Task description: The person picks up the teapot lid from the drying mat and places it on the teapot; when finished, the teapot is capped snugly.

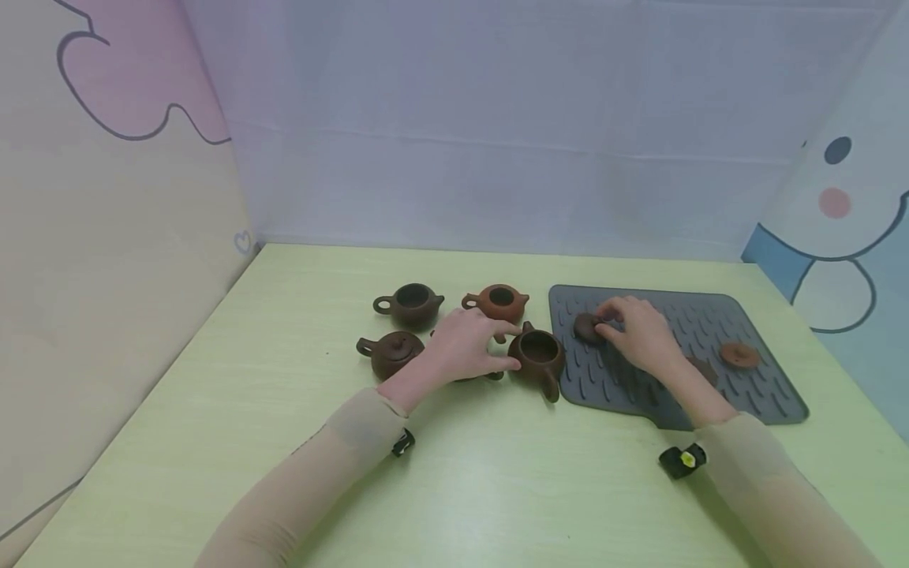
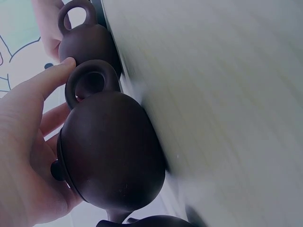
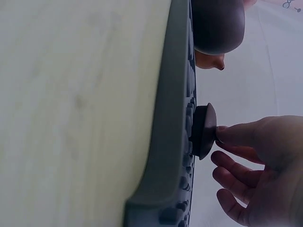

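My left hand [image 1: 461, 343] reaches over a lidded dark teapot [image 2: 113, 146], mostly hidden beneath it in the head view. Its thumb and fingers are spread toward a brown teapot without a lid [image 1: 529, 375], at that pot's left side; whether the thumb touches it I cannot tell. Over the grey mat, my right hand [image 1: 645, 338] pinches a dark teapot lid [image 1: 586, 329] by its top between thumb and index finger. In the right wrist view the lid [image 3: 203, 132] is upright-side up, close against the mat's ridges.
A grey ridged mat [image 1: 710, 315] lies at the right, bearing a reddish-brown lid [image 1: 739, 356] and a dark lid [image 1: 703, 369] partly behind my right wrist. Left of it stand a dark lidless teapot [image 1: 413, 314], a reddish lidless teapot [image 1: 507, 312] and a lidded teapot [image 1: 387, 363].
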A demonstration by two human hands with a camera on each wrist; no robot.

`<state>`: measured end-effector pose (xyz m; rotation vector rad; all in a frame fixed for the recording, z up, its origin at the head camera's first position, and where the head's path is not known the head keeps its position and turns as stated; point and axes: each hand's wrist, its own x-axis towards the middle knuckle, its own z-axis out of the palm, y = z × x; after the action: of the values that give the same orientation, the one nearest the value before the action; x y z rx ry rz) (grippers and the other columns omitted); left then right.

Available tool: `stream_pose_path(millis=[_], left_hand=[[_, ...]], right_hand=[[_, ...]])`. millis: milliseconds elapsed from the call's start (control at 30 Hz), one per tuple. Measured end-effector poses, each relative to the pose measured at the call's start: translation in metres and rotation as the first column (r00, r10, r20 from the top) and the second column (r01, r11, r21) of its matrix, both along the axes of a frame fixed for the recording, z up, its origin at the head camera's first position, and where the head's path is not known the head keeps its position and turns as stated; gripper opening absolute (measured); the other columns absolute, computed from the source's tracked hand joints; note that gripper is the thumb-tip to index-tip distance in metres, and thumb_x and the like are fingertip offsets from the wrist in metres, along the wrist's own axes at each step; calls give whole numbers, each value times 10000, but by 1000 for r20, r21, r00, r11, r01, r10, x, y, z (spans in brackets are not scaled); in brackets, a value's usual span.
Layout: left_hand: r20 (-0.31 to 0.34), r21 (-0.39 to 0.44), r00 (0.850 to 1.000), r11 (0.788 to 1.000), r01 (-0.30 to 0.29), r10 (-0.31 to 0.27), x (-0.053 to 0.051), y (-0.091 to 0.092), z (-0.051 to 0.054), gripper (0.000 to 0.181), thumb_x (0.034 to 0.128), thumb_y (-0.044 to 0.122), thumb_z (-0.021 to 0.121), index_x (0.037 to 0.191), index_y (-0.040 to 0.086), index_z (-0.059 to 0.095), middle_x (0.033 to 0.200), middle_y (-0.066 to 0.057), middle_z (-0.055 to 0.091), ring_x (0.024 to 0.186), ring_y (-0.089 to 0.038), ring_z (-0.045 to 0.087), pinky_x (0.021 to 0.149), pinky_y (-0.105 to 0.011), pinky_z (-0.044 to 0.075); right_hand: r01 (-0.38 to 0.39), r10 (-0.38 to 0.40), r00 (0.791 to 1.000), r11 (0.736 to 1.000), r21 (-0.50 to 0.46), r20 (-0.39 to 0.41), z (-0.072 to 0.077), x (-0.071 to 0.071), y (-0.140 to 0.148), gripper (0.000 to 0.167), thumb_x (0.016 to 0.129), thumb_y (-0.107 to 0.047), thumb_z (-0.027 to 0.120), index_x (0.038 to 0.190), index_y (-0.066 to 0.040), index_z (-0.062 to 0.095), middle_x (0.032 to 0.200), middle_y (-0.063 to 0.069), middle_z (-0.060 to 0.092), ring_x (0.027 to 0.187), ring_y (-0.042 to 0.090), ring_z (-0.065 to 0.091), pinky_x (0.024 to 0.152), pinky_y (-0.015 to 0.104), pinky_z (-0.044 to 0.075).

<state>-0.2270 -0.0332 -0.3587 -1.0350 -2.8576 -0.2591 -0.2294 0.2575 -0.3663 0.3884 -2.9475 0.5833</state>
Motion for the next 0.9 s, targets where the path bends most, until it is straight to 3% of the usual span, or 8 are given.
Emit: stream_pose_path(millis=[200, 367, 500, 900], left_hand=[[-6, -1, 1000, 1000, -2, 2, 0, 0, -1, 503, 831, 607, 693, 1265, 353, 671, 975, 134, 759, 776, -78, 682, 577, -235, 450], [-13, -13, 1000, 1000, -13, 12, 0, 1, 0, 504, 828, 615, 692, 1263, 362, 670, 967, 139, 756, 771, -77, 680, 558, -227, 433], [-10, -14, 1000, 1000, -15, 15, 0, 1, -1, 505, 827, 614, 694, 1265, 362, 670, 958, 134, 755, 719, -71, 663, 518, -216, 406], [-3, -14, 1000, 1000, -23, 23, 0, 1, -1, 504, 826, 614, 694, 1264, 365, 669, 961, 136, 754, 728, -68, 668, 523, -215, 410]], right_hand=[[9, -10, 999, 1000, -17, -44, 1, 2, -2, 192, 949, -127, 646, 1111, -26, 672, 1160, 250, 618, 1085, 423, 538, 860, 604, 434], [-15, 3, 991, 996, -89, -131, 1, 5, -7, 179, 941, -102, 656, 1096, -14, 670, 1161, 244, 610, 1135, 432, 515, 920, 609, 418], [-38, 9, 983, 987, -154, -184, 1, 8, -11, 178, 937, -103, 664, 1093, -16, 664, 1142, 222, 610, 1094, 399, 533, 891, 577, 443], [-96, 29, 969, 959, -265, -246, 2, 18, -26, 175, 941, -151, 675, 1081, -49, 657, 1114, 163, 593, 1018, 324, 593, 843, 528, 545]])
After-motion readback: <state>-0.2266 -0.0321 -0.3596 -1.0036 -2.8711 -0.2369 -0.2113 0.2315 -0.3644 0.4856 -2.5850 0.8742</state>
